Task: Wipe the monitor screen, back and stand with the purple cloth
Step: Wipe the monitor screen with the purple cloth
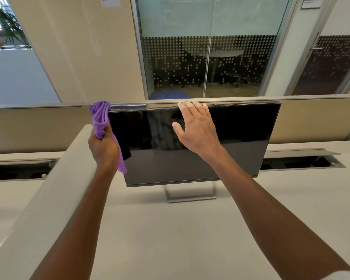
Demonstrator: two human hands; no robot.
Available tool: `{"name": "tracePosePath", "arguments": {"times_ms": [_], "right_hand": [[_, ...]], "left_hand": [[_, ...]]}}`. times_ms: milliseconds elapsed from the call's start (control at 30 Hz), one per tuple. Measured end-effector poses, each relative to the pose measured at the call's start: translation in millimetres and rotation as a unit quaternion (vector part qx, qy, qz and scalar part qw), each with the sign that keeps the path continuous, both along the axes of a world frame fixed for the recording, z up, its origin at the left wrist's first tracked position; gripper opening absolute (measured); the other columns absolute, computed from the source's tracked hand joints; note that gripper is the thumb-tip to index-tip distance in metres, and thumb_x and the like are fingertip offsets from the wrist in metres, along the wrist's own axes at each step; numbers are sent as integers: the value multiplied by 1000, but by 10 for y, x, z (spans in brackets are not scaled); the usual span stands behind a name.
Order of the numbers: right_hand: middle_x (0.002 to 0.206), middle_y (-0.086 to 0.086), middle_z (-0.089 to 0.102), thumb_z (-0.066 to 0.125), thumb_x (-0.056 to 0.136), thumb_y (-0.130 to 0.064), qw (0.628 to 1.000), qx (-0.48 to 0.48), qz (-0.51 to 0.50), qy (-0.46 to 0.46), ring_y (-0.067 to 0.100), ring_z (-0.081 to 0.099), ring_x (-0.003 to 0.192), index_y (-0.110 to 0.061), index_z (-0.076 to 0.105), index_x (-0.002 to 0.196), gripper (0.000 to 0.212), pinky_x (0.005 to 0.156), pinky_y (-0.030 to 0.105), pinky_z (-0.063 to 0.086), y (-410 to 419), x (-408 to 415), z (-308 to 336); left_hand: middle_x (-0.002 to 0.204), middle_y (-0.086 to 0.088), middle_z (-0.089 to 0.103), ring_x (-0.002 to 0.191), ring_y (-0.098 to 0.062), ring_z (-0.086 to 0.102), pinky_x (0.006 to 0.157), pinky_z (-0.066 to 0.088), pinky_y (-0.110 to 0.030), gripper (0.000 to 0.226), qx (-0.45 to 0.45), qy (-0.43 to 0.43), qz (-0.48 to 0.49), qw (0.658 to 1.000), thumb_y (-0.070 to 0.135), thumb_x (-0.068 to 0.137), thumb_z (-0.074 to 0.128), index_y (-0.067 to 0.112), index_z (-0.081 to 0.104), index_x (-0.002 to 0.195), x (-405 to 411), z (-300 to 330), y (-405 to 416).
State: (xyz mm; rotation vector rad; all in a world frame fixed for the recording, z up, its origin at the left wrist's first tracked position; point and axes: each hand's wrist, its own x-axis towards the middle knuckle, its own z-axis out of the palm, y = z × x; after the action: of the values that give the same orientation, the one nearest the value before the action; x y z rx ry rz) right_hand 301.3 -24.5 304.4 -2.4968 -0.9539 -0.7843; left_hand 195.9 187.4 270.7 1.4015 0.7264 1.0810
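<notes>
"dell" reads on the bottom bezel of the monitor [192, 146], mid worktop [170, 229] on a silver open-frame stand [190, 194]. screen dark, glossy, off, tilted back. left hand [102, 147] fingers clamped on the bunched purple cloth [100, 120], pressed at the screen's upper left corner. right hand [196, 126] fingers straight, together, hooked over the top edge, thumb apart.
</notes>
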Motion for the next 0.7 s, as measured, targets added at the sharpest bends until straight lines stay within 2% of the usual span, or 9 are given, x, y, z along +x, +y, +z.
{"name": "tracePosePath", "arguments": {"times_ms": [100, 233, 333, 467, 633, 700], "right_hand": [[147, 6, 44, 45, 93, -43, 1000, 7, 3, -2, 26, 32, 140, -13, 43, 142, 57, 120, 45, 16, 10, 7, -7], [144, 5, 47, 44, 92, -44, 1000, 13, -2, -9, 26, 34, 138, -12, 45, 139, 57, 118, 47, 21, 35, 24, -19], [143, 5, 48, 45, 92, -44, 1000, 17, 2, -11, 26, 35, 137, -12, 46, 139, 57, 118, 47, 21, 36, 29, -34], [143, 5, 47, 44, 92, -44, 1000, 19, 3, -10, 25, 34, 138, -12, 45, 139, 57, 118, 47, 20, 30, 23, -37], [144, 5, 47, 44, 92, -44, 1000, 12, -1, -8, 26, 34, 138, -12, 45, 140, 58, 119, 47, 19, 33, 28, -30], [145, 5, 46, 43, 92, -45, 1000, 8, -2, -8, 25, 33, 139, -13, 44, 140, 58, 119, 47, 19, 28, 30, -30]], "left_hand": [[86, 3, 58, 68, -5, 52, 64, 43, -22, 23, -6, 11, 9, 1000, 39, 97, 53, 20, 61, 107, -2, -123, -21], [96, -7, 63, 72, -11, 56, 63, 44, -24, 39, -52, 77, 4, 996, 43, 97, 50, 13, 60, 119, -109, -648, -58], [98, -12, 62, 81, -22, 57, 65, 43, -29, 42, -90, 138, -4, 986, 44, 98, 48, 9, 60, 119, -208, -1057, -104], [92, -9, 57, 74, -18, 54, 60, 42, -26, 41, -141, 168, -21, 975, 41, 100, 46, 6, 56, 118, -292, -1405, -193], [101, -4, 57, 94, -23, 59, 83, 48, -36, 42, -311, 94, -17, 946, 41, 96, 53, 9, 50, 125, -248, -1508, -217], [110, -5, 57, 92, -20, 61, 85, 51, -37, 47, -379, 31, -11, 925, 38, 97, 54, 10, 45, 134, -231, -1526, -273]]}}
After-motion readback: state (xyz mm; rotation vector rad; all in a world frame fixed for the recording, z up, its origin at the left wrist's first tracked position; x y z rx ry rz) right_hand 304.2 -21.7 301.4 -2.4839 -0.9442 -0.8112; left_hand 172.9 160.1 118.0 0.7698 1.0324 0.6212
